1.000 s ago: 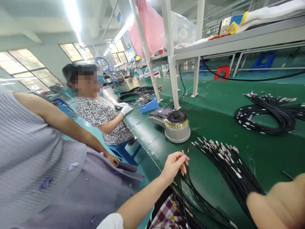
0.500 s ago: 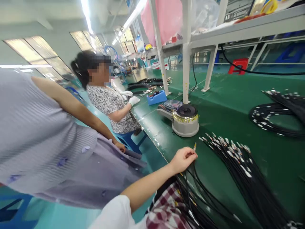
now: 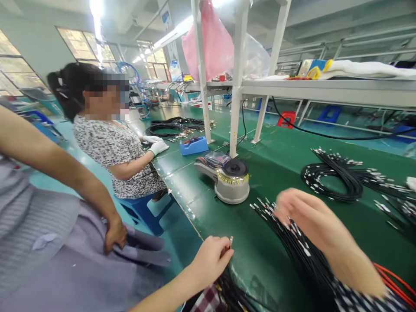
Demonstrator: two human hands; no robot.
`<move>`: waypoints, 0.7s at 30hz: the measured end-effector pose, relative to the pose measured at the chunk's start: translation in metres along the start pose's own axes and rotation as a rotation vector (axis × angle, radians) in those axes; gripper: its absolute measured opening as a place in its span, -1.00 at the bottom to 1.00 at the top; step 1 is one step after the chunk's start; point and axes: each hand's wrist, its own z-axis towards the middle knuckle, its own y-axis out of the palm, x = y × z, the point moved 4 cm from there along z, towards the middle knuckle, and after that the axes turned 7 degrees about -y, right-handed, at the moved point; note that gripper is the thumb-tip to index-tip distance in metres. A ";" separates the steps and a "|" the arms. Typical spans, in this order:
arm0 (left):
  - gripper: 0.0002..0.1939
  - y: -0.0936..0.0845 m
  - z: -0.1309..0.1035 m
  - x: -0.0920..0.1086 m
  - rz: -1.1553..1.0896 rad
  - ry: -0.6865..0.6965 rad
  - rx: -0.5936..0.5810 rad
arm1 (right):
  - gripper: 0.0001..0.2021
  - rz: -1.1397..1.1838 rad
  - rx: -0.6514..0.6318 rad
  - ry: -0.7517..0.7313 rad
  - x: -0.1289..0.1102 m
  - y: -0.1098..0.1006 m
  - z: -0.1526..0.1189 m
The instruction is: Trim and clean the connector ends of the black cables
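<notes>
My left hand (image 3: 212, 260) is at the table's near edge, closed on a black cable whose metal connector tip (image 3: 231, 239) sticks up past the fingertips. Below it, more black cables (image 3: 238, 297) hang over my lap. My right hand (image 3: 312, 225) is smeared by motion above a bundle of black cables (image 3: 282, 236) with white-tagged ends. Whether its fingers touch or hold any of them I cannot tell. Beyond the bundle stands a round grey tape dispenser (image 3: 232, 184) with a black disc on top.
A blue tape holder (image 3: 194, 146) stands farther back. Coiled black cables (image 3: 331, 177) lie at right, with orange cables (image 3: 394, 281) near the corner. White shelf posts (image 3: 238, 86) rise from the green table (image 3: 279, 151). A person in white gloves (image 3: 158, 148) sits at left; another person (image 3: 48, 242) stands closer.
The view has swung right and levelled. My right hand has come into view over the cable bundle. My left hand still grips the cable, now lower in the picture.
</notes>
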 end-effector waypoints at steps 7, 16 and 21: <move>-0.73 0.004 0.010 -0.004 -0.699 -0.079 -0.047 | -0.67 0.329 0.374 0.601 0.093 0.034 0.063; -0.59 0.009 0.018 -0.005 -0.866 -0.149 -0.136 | -0.70 0.262 0.319 0.618 0.103 0.044 0.084; -0.60 0.009 0.018 -0.006 -0.859 -0.154 -0.150 | -0.76 0.063 0.456 0.430 0.079 0.038 0.079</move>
